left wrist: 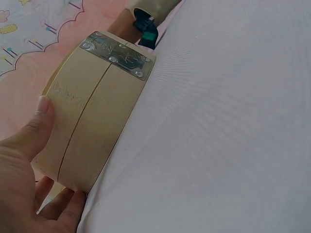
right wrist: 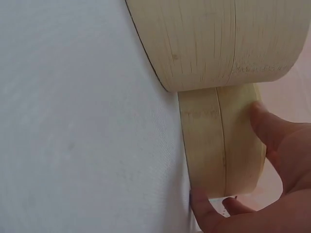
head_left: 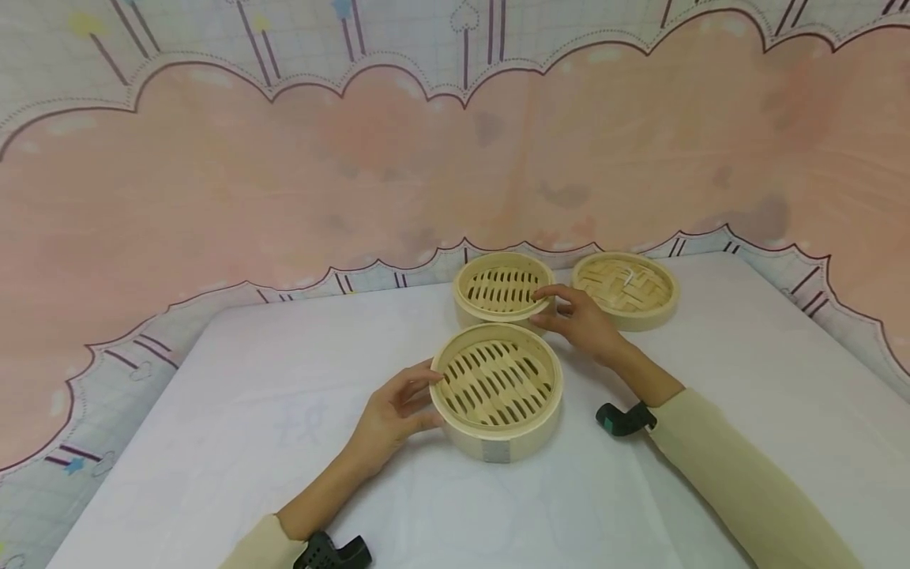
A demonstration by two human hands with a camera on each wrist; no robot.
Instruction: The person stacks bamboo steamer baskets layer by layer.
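Two round bamboo steamer baskets with slatted bottoms stand on the white table. The front basket (head_left: 458,433) has a metal plate (head_left: 495,451) on its near wall. My left hand (head_left: 391,415) grips this basket at its left side; in the left wrist view the thumb lies on its wall and the fingers curl at its lower edge. Just behind stands the rear basket (head_left: 464,305), close against the front one. My right hand (head_left: 586,325) holds the rear basket by its right side, with thumb and fingers spread over its wall in the right wrist view.
A woven bamboo steamer lid (head_left: 626,286) lies at the back right, beside the right hand. The white-covered table (head_left: 284,442) ends at a patterned cloth backdrop (head_left: 355,174). Black wrist cameras are strapped to both forearms.
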